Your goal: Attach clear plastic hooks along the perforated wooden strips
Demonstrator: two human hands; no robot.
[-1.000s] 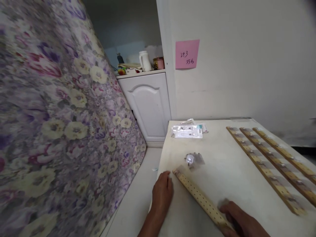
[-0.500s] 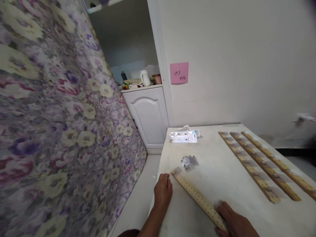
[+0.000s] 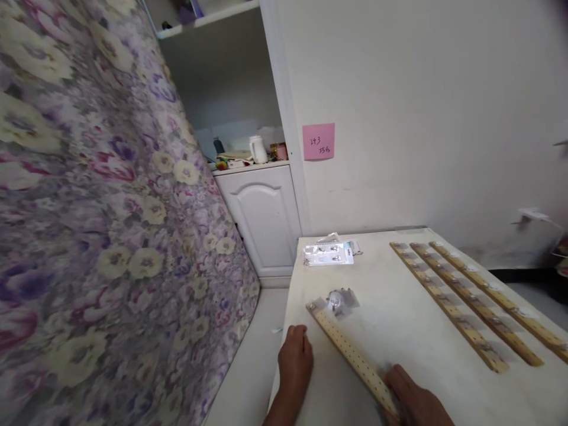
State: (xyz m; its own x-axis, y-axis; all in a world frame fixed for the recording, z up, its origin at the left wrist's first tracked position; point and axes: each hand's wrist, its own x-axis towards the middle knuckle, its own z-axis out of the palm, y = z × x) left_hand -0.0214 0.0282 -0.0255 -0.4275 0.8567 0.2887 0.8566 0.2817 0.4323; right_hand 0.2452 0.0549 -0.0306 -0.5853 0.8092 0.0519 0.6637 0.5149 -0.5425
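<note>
A pale wooden strip with rows of small holes lies slantwise over the table, its far end carrying a small clear piece with metal on it. My right hand is closed round the near end of that strip. Close to the left table edge, my left hand rests with curled fingers, beside the strip and apart from it; whatever it may hold is hidden. Just beyond the strip's far end sits a little heap of clear plastic pieces with metal parts.
Three wooden strips with clear pieces along them lie on the right of the white table. Clear packets with metal parts lie at the back left. A floral curtain hangs left; a pink note is on the wall.
The strip's far end has come nearer the clear plastic heap. My right hand keeps its grip, and my left hand stays by the table edge. The view has tilted slightly.
</note>
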